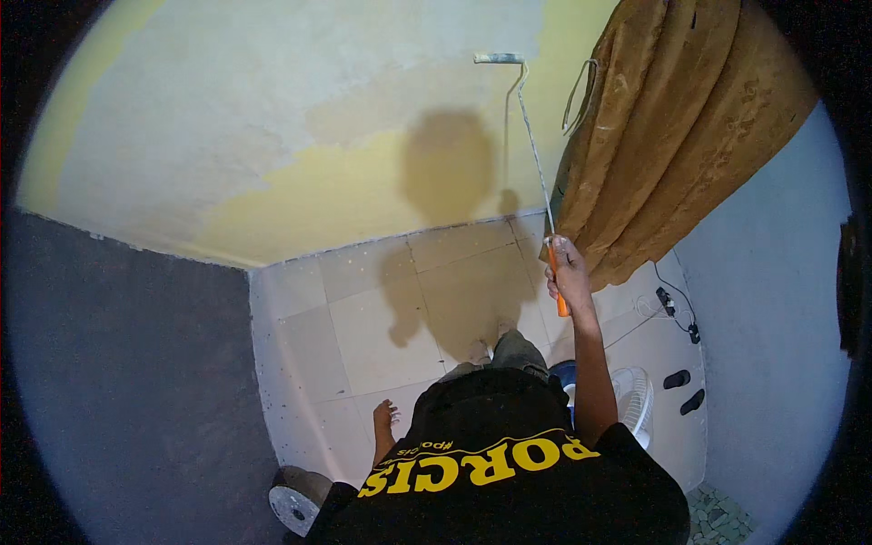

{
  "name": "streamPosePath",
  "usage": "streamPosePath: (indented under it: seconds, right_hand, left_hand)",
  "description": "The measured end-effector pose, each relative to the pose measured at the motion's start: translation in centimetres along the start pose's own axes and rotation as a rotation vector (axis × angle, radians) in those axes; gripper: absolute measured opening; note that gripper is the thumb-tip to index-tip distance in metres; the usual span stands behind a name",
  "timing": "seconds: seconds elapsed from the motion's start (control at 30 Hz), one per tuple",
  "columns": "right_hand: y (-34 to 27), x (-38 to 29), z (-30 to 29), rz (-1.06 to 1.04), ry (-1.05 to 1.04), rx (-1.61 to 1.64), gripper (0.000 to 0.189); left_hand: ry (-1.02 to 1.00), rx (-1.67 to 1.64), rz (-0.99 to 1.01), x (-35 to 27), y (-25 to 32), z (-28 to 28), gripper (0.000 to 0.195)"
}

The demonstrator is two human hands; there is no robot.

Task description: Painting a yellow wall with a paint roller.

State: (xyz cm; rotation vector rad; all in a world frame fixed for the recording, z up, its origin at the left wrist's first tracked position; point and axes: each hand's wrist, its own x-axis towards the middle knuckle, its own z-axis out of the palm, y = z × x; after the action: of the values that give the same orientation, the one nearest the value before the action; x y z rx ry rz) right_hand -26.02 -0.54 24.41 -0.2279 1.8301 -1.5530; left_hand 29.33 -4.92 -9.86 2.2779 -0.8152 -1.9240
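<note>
My right hand (569,271) grips the orange handle of a long paint roller (536,153). The roller's sleeve (499,58), whitish with a dark blue-grey middle, lies against or just before the wall at the top; which of the two I cannot tell. The wall (259,75) shows a pale grey-white painted area over yellow, with a ragged lower border. At the lower left, my left hand (386,413) hangs beside my body with its fingers apart, holding nothing. My shadow falls on the wall and the tiled floor (381,334).
A brown curtain (654,150) hangs right of the roller. Right of my body are a white fan (633,402), a partly hidden blue bucket (564,371), dark slippers (676,379) and a power strip (665,301) with cables. A round grey-white object (296,503) stands lower left by the dark wall.
</note>
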Motion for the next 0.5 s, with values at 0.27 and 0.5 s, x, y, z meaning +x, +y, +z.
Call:
streamPosePath:
  seconds: [0.27,0.5]
  right_hand:
    - [8.8,5.8,-0.6,-0.112,0.028,-0.051,0.027]
    - [17.6,10.6,-0.9,-0.264,0.102,-0.169,0.03]
  left_hand:
    - [0.033,-0.031,0.151,-1.2,1.7,-2.3,0.05]
    - [0.077,0.054,0.126,-0.9,-1.0,-4.7,0.045]
